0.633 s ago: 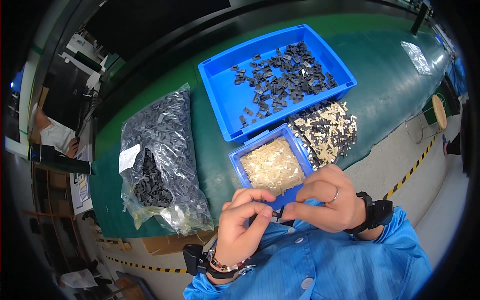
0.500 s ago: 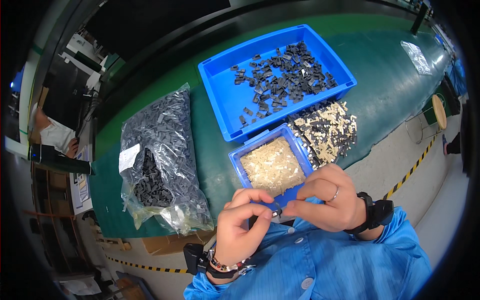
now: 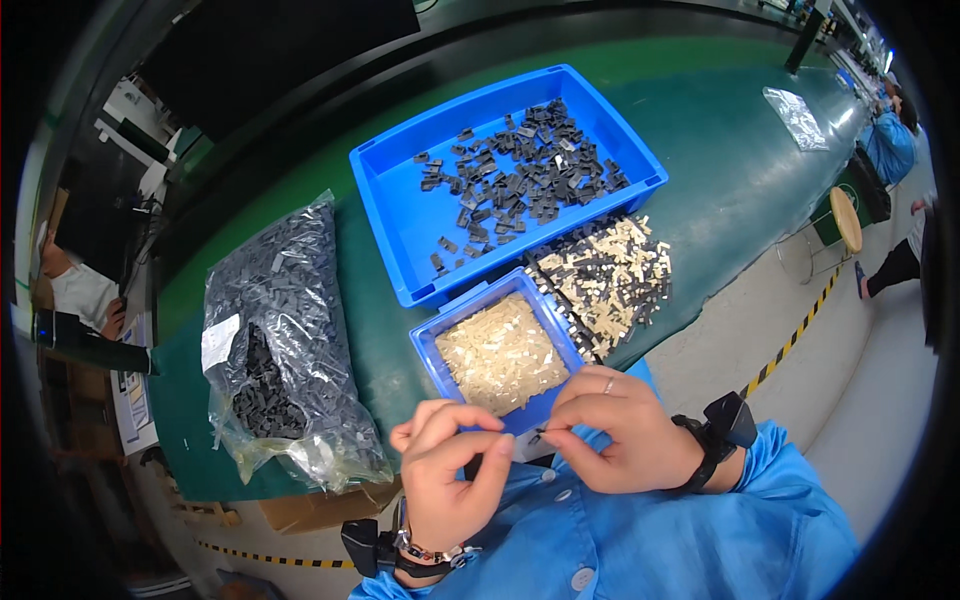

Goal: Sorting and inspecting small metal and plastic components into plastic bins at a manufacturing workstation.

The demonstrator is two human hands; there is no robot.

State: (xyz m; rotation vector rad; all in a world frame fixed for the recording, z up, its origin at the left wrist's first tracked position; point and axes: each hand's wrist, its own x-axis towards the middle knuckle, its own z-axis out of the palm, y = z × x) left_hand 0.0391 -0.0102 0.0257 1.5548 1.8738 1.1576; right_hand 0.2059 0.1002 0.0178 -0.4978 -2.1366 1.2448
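Observation:
Close to my body, my right hand (image 3: 612,436) pinches a small black plastic part (image 3: 537,436) between thumb and fingertips. Facing it, my left hand (image 3: 452,470) has its thumb and index finger brought together in a pinch. Whatever is between those left fingertips, if anything, is too small to make out. Just beyond both hands stands a small blue bin (image 3: 430,352) filled with cream-coloured small pieces (image 3: 505,350). Beside it on the right lies a heap of mixed black and cream parts (image 3: 610,280). Behind, a large blue tray (image 3: 395,215) holds many loose black plastic parts (image 3: 530,165).
A clear plastic bag (image 3: 290,330) full of dark parts lies open on the green table mat (image 3: 700,210) at left. Another clear bag (image 3: 797,118) lies far right. A stool (image 3: 846,220) stands past the table edge. Other people (image 3: 890,145) are at the far right and left.
My hands have drawn apart; the small black part that was between both is now at my right fingertips. The whole view has shifted, so the table things appear further left.

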